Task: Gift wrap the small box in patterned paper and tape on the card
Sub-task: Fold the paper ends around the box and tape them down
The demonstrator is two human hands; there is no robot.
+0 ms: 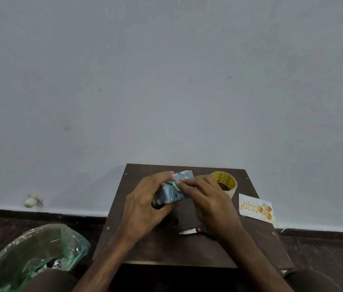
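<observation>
A small box in blue patterned paper (171, 190) is held above the dark wooden table (187, 249), tilted toward me. My left hand (145, 203) grips its left side, thumb underneath and fingers over the top. On the box's right end the fingertips of my right hand (206, 197) press a folded paper flap. A white "Happy Birthday" card (255, 208) with gold balloons lies at the table's right edge, overhanging it. The roll of clear tape (225, 182) stands just beyond my right hand.
Scissors (193, 230) with a red pivot lie on the table under my right wrist, blades pointing left. A green plastic bag (33, 253) with scraps sits on the floor at the left. The wall rises right behind the table.
</observation>
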